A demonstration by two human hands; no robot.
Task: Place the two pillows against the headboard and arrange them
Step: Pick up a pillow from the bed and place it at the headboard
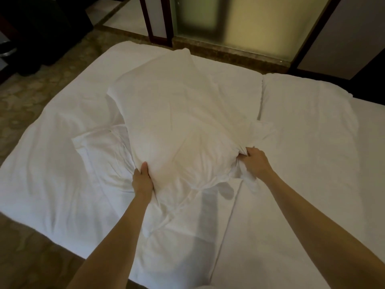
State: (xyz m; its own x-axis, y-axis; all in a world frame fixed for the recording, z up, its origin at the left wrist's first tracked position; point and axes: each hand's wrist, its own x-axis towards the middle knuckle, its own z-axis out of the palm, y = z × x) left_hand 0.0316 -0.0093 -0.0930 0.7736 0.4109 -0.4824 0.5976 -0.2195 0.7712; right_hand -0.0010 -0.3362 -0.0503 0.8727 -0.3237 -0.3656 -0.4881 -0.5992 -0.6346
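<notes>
Both grips are closed on one white pillow [177, 122]: the left hand [142, 180] clutches its near left corner, the right hand [255, 161] bunches the pillowcase at its near right corner (loose fabric spills below the fist). The pillow lies on the white bed [52, 163], slanting toward its far edge, near a frosted glass panel [239, 24].

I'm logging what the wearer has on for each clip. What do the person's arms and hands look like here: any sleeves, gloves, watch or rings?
Both forearms are bare as far as the frame shows: no sleeves in view. The left hand and right hand wear no gloves, and neither wrist shows a watch or band. No rings show, though the fingers are partly buried in white fabric.
</notes>
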